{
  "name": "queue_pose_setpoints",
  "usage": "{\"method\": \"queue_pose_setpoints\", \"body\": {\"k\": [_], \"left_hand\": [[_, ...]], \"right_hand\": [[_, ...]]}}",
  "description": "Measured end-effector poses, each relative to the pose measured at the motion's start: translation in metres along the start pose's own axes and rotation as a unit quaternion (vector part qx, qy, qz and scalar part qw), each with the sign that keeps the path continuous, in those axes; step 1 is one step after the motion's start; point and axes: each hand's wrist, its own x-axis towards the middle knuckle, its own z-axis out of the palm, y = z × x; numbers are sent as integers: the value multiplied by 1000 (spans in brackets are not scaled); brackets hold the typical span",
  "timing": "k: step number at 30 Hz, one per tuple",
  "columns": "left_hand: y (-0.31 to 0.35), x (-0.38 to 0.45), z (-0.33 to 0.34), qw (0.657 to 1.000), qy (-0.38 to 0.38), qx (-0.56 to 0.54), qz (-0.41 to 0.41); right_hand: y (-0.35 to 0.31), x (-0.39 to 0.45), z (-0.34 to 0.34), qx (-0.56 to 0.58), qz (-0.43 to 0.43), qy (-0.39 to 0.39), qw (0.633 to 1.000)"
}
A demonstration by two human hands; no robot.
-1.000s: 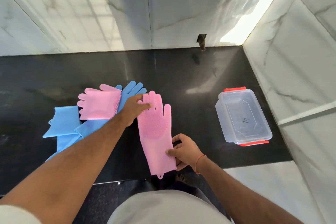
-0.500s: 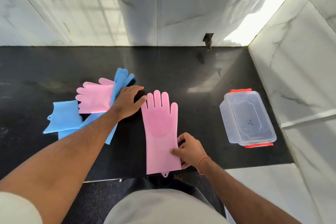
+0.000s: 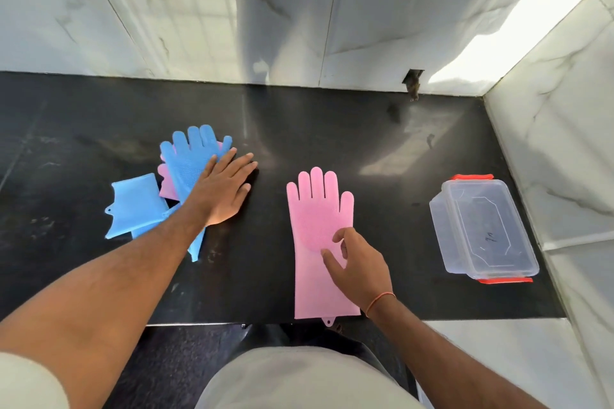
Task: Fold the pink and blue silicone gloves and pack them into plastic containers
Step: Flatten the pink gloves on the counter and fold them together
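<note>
- my left hand lies flat and spread, palm down, on the pile of gloves toward the left side of the surface. that grip pinches nothing, it only presses.
- under it, a blue glove sits on top, fingers pointing at the back edge. i judge the flat palm is there to keep the loose pile from sliding while i work elsewhere.
- a sliver of a second pink glove peeks out beneath the blue one, and another blue glove lies at the pile's left, cuff end showing.
- the pink glove i'm working on lies flat on its own near the front edge, middle of the surface, fingers toward the back wall, cuff tab hanging just over the front edge.
- my right hand is on its palm area, fingers loosely curled, thumb and forefinger apart. nothing is pinched, fingertips just touching the silicone. laid out flat like this, it's ready for a clean fold.
- the plastic container, clear with red clips, waits toward the right edge, well apart from the gloves. i can't tell if its lid is on.
- nothing is folded or packed yet, so i'd call this the very start.
</note>
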Motion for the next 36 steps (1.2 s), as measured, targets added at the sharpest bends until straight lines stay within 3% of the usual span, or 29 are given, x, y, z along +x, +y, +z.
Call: {"method": "queue_pose_setpoints", "body": {"k": [6, 9, 12, 15, 17, 21, 23, 36], "left_hand": [[14, -12, -13, 998, 21, 3, 63], [7, -27, -24, 994, 104, -29, 37], [-16, -40, -36, 976, 201, -67, -39], [-44, -59, -46, 937, 240, -137, -214], [-60, -69, -51, 905, 225, -192, -305], [-82, -79, -56, 893, 78, -223, -384], [-82, -80, -56, 897, 41, -220, -382], [-85, -64, -64, 922, -8, -152, -355]], "right_hand": [[-39, 19, 19, 18, -85, 17, 996], [-68, 32, 27, 31, -127, 15, 991], [-100, 47, 32, 38, -163, -4, 986], [-136, 63, 40, 34, -205, -18, 978], [-162, 73, 48, 27, -224, -24, 974], [-209, 85, 66, 16, -255, -53, 965], [-225, 90, 74, 13, -264, -71, 962], [-239, 109, 94, 17, -176, -169, 970]]}}
